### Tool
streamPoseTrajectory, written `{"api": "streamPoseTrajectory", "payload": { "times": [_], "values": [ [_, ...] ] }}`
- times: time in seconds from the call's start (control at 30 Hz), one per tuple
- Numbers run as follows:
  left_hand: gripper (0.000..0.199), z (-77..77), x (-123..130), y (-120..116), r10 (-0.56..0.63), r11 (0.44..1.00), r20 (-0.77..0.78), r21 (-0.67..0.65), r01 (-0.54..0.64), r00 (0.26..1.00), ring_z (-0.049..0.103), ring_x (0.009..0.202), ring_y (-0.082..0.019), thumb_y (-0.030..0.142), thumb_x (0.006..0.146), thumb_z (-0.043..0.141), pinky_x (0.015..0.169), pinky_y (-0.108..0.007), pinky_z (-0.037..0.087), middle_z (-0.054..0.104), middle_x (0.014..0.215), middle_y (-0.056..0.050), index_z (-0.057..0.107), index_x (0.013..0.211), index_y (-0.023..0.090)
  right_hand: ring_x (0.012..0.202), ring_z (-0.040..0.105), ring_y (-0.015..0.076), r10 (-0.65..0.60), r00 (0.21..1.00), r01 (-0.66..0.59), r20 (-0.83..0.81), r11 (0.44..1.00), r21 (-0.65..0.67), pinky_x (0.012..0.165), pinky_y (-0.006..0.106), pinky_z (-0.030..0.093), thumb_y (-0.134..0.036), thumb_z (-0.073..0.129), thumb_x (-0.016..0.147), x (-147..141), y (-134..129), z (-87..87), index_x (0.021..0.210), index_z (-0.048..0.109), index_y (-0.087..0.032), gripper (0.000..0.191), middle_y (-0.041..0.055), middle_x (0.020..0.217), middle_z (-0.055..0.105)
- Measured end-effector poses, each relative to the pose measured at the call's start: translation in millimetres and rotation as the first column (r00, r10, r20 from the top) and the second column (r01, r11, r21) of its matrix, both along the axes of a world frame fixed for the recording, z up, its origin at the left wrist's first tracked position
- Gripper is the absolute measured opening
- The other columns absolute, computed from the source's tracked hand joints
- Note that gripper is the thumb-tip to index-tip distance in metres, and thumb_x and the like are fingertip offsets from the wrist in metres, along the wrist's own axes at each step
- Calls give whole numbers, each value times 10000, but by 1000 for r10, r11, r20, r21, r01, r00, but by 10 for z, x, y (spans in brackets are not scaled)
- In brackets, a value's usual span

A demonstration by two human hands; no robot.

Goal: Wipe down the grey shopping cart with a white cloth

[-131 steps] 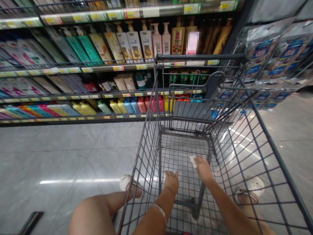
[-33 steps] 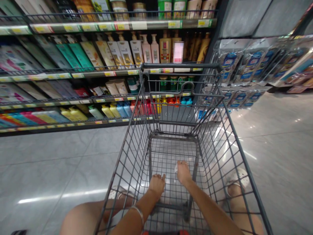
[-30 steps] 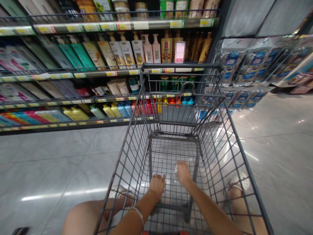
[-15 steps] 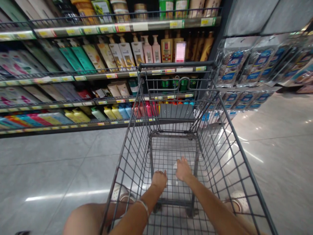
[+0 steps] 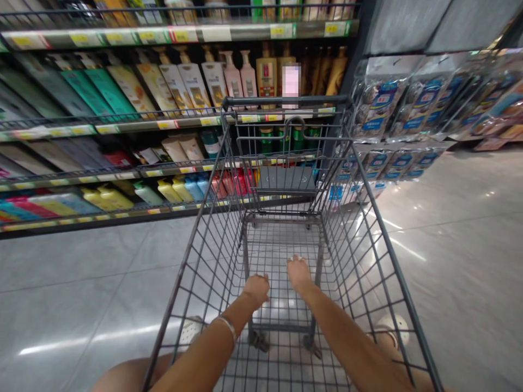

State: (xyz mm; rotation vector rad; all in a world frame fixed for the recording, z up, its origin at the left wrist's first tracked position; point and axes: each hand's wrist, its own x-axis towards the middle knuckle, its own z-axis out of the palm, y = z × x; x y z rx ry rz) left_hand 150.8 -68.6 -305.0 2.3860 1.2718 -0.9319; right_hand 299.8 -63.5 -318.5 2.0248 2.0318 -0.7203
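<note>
**Bent fingers [image 5: 297,263] between the walls of the wire cart [image 5: 393,251]**

Here's the right hand [image 5: 299,273], back turned up, fingers bent, a small pale fleck showing at the knuckles, too tiny to name. Just beside it, and a little nearer the body, comes the left hand [image 5: 256,291], curled, thumb side facing its partner! How tightly either one closes, I can't tell; the palms are hidden, and so is any contact with the mesh.

Back along the left forearm, a pale bracelet [image 5: 229,326] circles the wrist. Both arms run in from the near end, over the cart, which stands on the grey floor [image 5: 469,267] with a white shoe [image 5: 398,328] out to the right and another, half behind the wire, to the left. Wheels [image 5: 260,341] show through the base!

Up at the far end: the grey seat panel [image 5: 286,178], then the handle bar [image 5: 253,102] across the top. Beyond it, shelves of pump bottles [image 5: 214,81], with teal bottles [image 5: 107,86] leaning further left, and clear packets [image 5: 379,109] hanging on the right.
</note>
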Motion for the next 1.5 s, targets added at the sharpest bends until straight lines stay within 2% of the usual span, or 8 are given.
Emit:
{"api": "streamPoseTrajectory", "payload": {
  "times": [0.37,0.53,0.77,0.9,1.07,1.27,1.4,1.5],
  "values": [
    [393,98,-30,101,68,996,59,-63,-65,996,602,1008,-197,402,879,572,861,-425,526,596,1168,-77,541,1196,173,1043,598,199,213,974,-207,-76,975,82,886,418,515,-359,567,911,-356,-171,33,1170,572,-169,321,79,1200,591],
    [378,131,-83,192,131,990,163,24,-136,978,606,990,-189,420,884,558,851,-416,528,606,1145,-74,558,1164,167,1050,596,201,239,967,-227,-87,966,125,892,425,513,-356,569,910,-178,-240,-6,1167,574,-171,317,76,1202,591],
    [378,-9,-119,213,266,900,202,297,-318,942,571,1092,-220,369,885,567,907,-454,508,560,1246,-88,537,1209,175,1063,590,202,-27,999,22,24,984,175,896,420,512,-356,567,911,537,-260,-106,1181,568,-182,321,81,1228,578],
    [381,-197,-183,139,316,868,171,345,-358,933,571,1094,-222,366,878,580,908,-456,508,566,1239,-88,542,1204,173,1028,602,193,-202,977,185,67,961,204,876,409,520,-360,566,912,871,-288,-211,1165,574,-175,313,76,1193,594],
    [376,-395,-224,100,318,858,189,360,-366,929,576,1084,-218,370,879,577,904,-452,510,571,1230,-88,547,1196,170,1022,603,189,-333,942,313,32,910,271,879,401,517,-356,569,911,987,-331,-362,1146,584,-169,301,80,1178,600],
    [366,-558,-275,64,338,824,244,390,-411,909,574,1091,-218,374,877,580,900,-447,513,573,1230,-87,556,1181,169,1080,582,205,-392,913,404,-110,839,366,928,435,492,-334,562,915,815,-321,-511,1176,571,-181,302,80,1224,581],
    [396,-681,-224,-49,344,780,288,441,-443,894,519,1206,-251,357,881,576,978,-498,467,531,1321,-103,537,1228,172,1174,535,223,-265,938,335,-224,857,392,993,454,447,-185,557,896,406,-285,-565,1182,581,-178,287,80,1256,572],
    [432,-776,-164,-150,340,751,326,470,-463,882,431,1315,-299,306,906,520,1048,-499,408,492,1376,-185,509,1285,99,1202,516,207,-113,950,228,-291,888,399,1044,399,414,17,464,810,1,-272,-545,1170,619,-181,439,91,1249,584]
  ]
}}
